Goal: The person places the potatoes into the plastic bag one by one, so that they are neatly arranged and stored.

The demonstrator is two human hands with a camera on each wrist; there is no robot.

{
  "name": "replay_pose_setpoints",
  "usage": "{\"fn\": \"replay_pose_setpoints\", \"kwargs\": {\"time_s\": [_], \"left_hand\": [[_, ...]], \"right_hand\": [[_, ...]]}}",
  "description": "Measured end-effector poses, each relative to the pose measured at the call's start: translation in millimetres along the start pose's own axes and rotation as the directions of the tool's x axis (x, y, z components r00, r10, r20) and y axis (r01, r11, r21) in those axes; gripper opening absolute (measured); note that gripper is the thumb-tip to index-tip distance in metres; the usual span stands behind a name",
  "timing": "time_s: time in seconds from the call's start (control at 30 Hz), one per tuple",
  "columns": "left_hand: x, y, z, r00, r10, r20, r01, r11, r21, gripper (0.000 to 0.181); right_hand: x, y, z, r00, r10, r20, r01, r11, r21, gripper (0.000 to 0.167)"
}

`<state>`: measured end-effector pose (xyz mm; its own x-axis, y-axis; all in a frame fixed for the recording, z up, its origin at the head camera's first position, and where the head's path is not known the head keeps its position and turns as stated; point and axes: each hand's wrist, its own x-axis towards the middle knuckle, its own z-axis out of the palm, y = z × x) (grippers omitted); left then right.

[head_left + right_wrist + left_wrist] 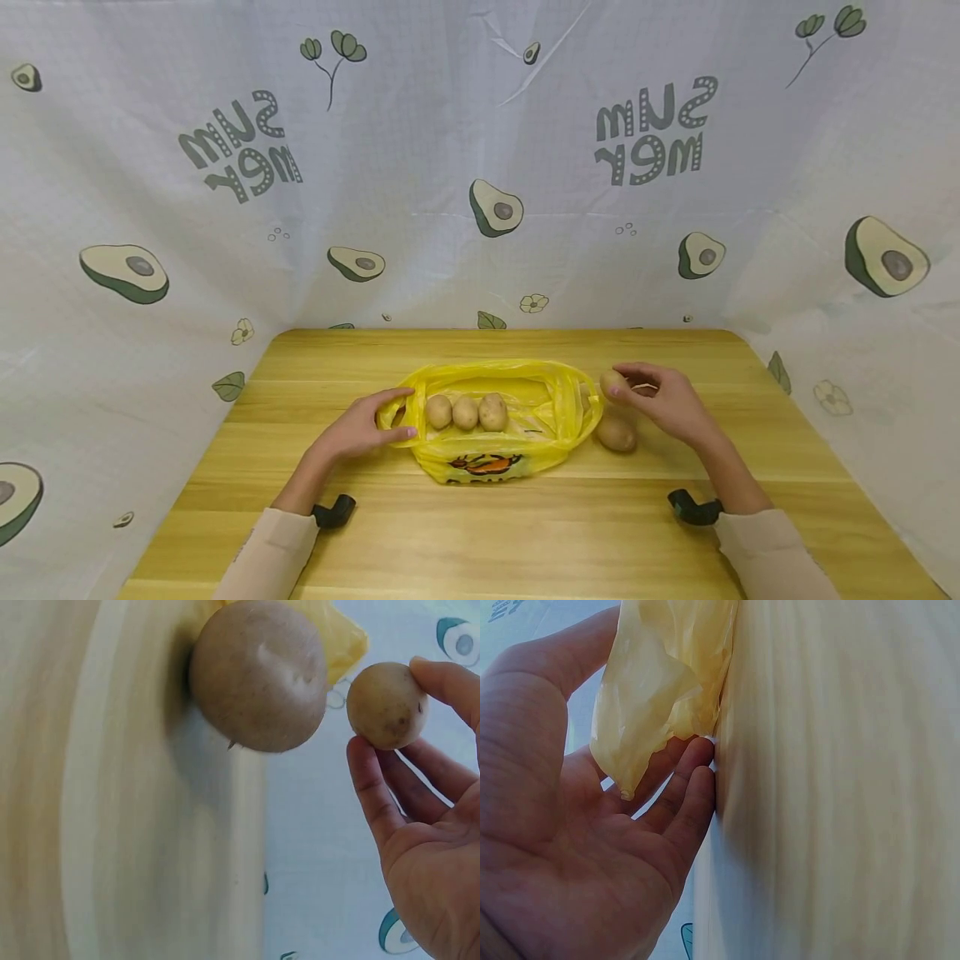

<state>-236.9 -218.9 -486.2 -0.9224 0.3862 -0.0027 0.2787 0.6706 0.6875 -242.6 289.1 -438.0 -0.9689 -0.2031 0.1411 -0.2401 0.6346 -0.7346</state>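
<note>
One left hand [367, 423]: my thumb and forefinger stand wide apart at the left end of the yellow bag [540, 454], touching its plastic.
Bag: it sits on the table [525, 533] in front of me, mouth gaping upward, thin and crinkled, with a dark and orange print [485, 464] on its near side.
Potatoes in the bag: three in a row toward its left half, the left potato [438, 412], the middle potato [465, 412] and the right potato [493, 412]; I judge this share of the work done.
Held potato [386, 705]: pinched between the thumb and fingers of my right hand [667, 404], just beside the bag's right end, outside it.
Loose potato [617, 434]: on the table by the bag's right end, nearer me than the held potato.
Right hand: narrowed around that one potato.
Five potatoes in view: three inside, two outside; by my judgement past halfway, with the held one and the loose one left.
Skins, left to right: the bagged three are pale tan, the right potato slightly bigger; the held potato is small and roundish with dark spots; the loose potato is browner and plump, with a dent.
</note>
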Motion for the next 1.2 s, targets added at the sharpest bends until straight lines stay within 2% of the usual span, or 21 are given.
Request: {"fn": "replay_pose_setpoints", "kwargs": {"time_s": [0.23,0.47,0.67,0.9,1.2], "left_hand": [[-1.1,-2.2,0.7,1.000,-0.004,0.002,0.004,1.000,0.005,0.077],[-1.7,-3.5,0.8,1.000,-0.009,-0.001,0.009,1.000,0.007,0.076],[-0.4,-3.6,0.3,1.000,-0.008,0.000,0.008,1.000,0.019,0.076],[0.3,-1.8,0.0,1.000,-0.007,-0.005,0.007,1.000,0.013,0.077],[-0.7,-1.2,-0.1,1.000,-0.009,-0.002,0.009,1.000,0.016,0.077]], "right_hand": [[4.8,-15.6,7.9,0.999,-0.051,-0.019,0.052,0.996,0.067,0.048],[9.1,-30.4,21.8,0.999,-0.039,0.000,0.038,0.992,0.121,0.048],[15.2,-38.1,35.9,0.998,-0.058,-0.003,0.057,0.984,0.166,0.045],[19.1,-50.8,49.3,0.997,-0.076,0.005,0.074,0.984,0.163,0.044],[21.0,-58.2,68.4,0.997,-0.066,0.041,0.058,0.983,0.175,0.045]]}}
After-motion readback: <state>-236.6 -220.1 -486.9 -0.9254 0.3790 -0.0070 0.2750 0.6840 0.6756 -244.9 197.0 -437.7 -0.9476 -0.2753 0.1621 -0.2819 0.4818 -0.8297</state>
